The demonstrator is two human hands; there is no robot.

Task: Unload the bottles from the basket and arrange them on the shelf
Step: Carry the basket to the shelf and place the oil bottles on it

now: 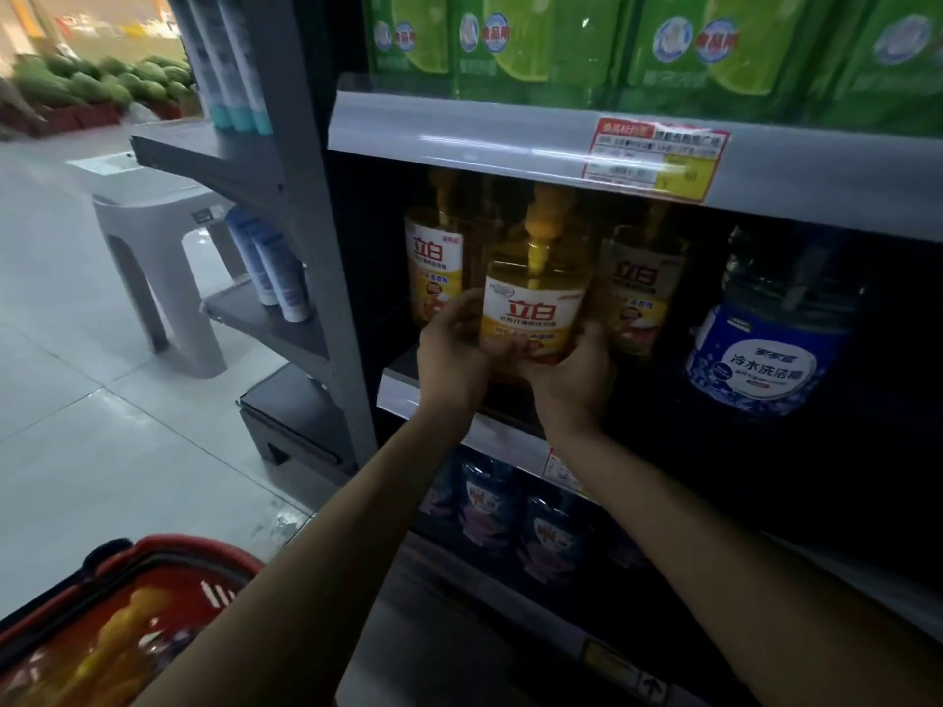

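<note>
Closest to me, at the lower left, sits the red plastic basket [168,558] with its rounded rim and a black handle. Inside it I see a yellow bottle [117,640], blurred, lying down. Both bare forearms reach up and away from me to the middle shelf [403,395], a grey metal ledge with a smooth front strip.

My left hand [451,357] and right hand [574,380] clasp the held bottle [533,308] from either side, low on its body, fingers curled round the glossy label. It is a clear plastic bottle of amber liquid, upright, round-shouldered, with a yellow cap and a white and yellow label. The hands hide its base, so I cannot tell whether it rests on the shelf.

Just behind it stand two like it, the left shelf bottle [433,262] and the right shelf bottle [640,283]. Farther right is a squat blue jug [765,349] with a white label. Below, dark blue pouches [490,502] stand in a row.

Above, a price tag [658,158] is clipped on the upper rail, under shiny green pouches [536,38].

Off to the left, on pale floor tiles [76,426], stands a grey moulded stool [153,257]; beyond it lies a heap of green melons [102,81].
</note>
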